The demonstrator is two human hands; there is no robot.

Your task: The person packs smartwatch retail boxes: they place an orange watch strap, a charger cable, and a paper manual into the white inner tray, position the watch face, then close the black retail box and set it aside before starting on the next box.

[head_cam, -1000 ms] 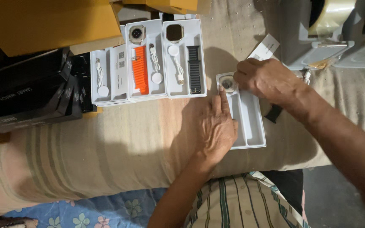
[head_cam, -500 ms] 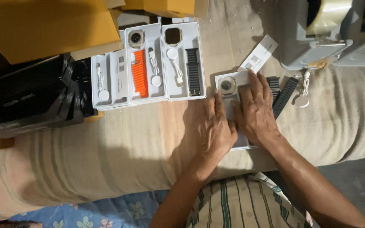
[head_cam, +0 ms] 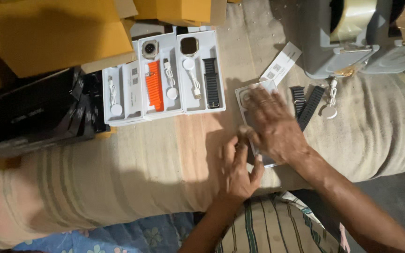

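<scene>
A: We start with the big striped cushion (head_cam: 94,187) across the middle of the frame; everything lies on it, and being soft it will give under any push.

B: Then the three filled white trays (head_cam: 165,75) at upper centre, each with a watch, strap and cable, well apart from our hands.

A: The one we work on is the white tray (head_cam: 269,161) at centre right, mostly hidden. Our right hand (head_cam: 275,124) lies flat and open on top of it, fingers spread. Our left hand (head_cam: 237,171) is open too, fingertips at its lower left edge.

B: We judge it light, thin plastic, stiff but easily bent. Best held by its long edges, not the middle.

A: The loose black straps (head_cam: 305,105) and white cable (head_cam: 330,100) just right of it look floppy.
</scene>
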